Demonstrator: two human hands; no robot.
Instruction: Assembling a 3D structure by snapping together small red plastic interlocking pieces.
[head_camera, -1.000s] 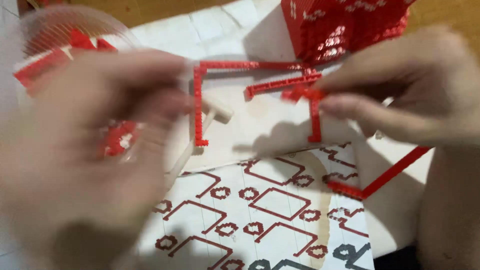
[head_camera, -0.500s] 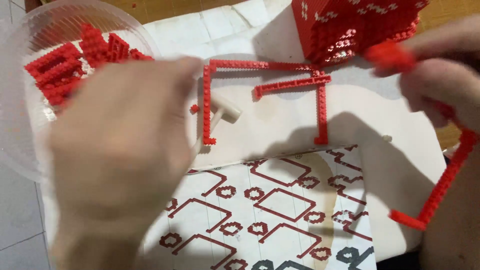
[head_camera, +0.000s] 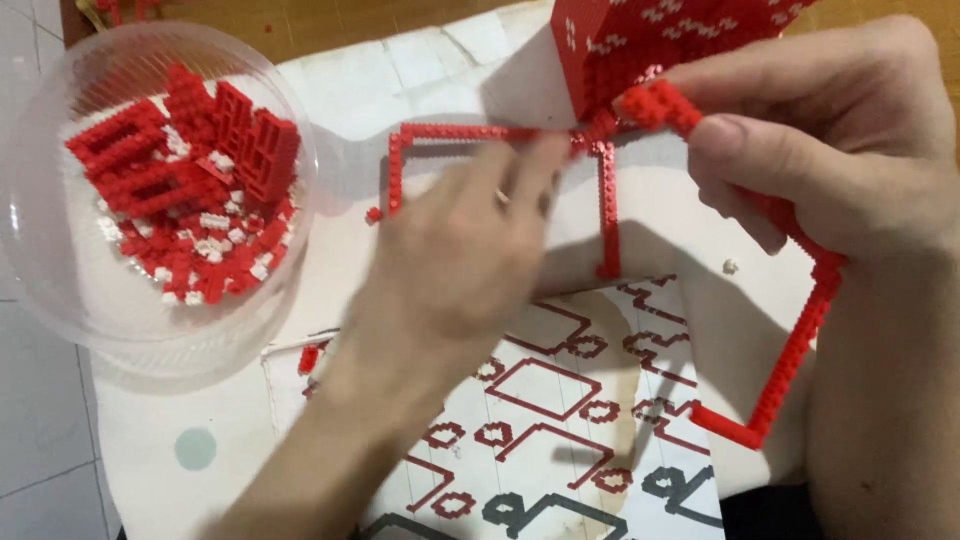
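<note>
From the head view, the right hand pinched a thin brick strip off the desk, while the left hand, fingers curled, grip unclear, pressed the flat frame. That dangling strip looked likely to snap; a nudge could scatter the bowl.

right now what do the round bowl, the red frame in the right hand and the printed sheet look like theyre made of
Round bowl: looks like clear thin plastic, glossy; the red bricks inside show through its wall.
Red frame held in the right hand: small studded bricks, apparently hard moulded plastic with a slight sheen.
Printed sheet: seems to be paper, matte, lying flat with a brownish stain.
</note>
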